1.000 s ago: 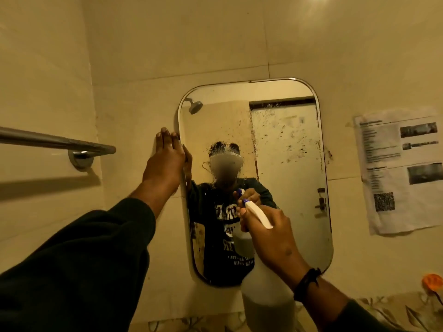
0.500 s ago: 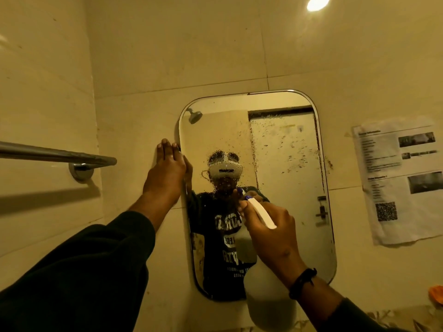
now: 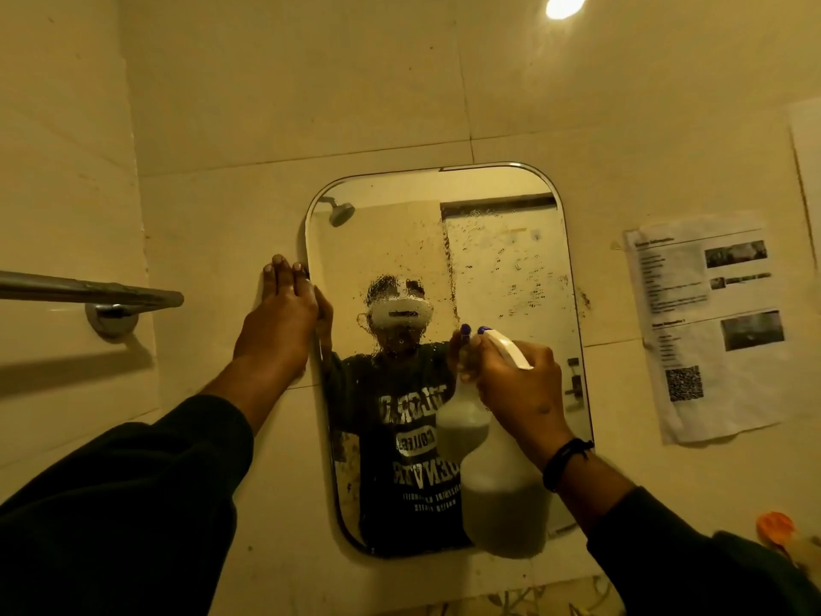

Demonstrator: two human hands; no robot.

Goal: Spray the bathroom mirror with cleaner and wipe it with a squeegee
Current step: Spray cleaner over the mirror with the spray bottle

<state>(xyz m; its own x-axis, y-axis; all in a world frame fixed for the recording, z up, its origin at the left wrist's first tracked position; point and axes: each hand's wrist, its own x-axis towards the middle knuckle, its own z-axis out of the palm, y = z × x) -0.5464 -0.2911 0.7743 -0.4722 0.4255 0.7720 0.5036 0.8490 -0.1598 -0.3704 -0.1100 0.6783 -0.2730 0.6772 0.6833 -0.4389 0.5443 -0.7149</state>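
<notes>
A tall mirror (image 3: 511,260) with rounded corners hangs on the tiled wall; spray droplets speckle its upper and middle glass. My right hand (image 3: 520,389) is shut on the trigger head of a translucent spray bottle (image 3: 502,491), whose white nozzle with a blue tip points at the glass, close to the mirror's centre. My left hand (image 3: 280,317) lies flat against the wall with its thumb side on the mirror's left edge, fingers together and pointing up. No squeegee is in view.
A chrome towel bar (image 3: 89,293) juts from the left wall at hand height. A printed paper sheet (image 3: 711,326) is stuck to the wall right of the mirror. An orange-capped object (image 3: 775,524) sits at the lower right.
The view has tilted upward, so the mirror sits lower in the frame. More droplets cover the glass around the reflected head. Both hands keep their places.
</notes>
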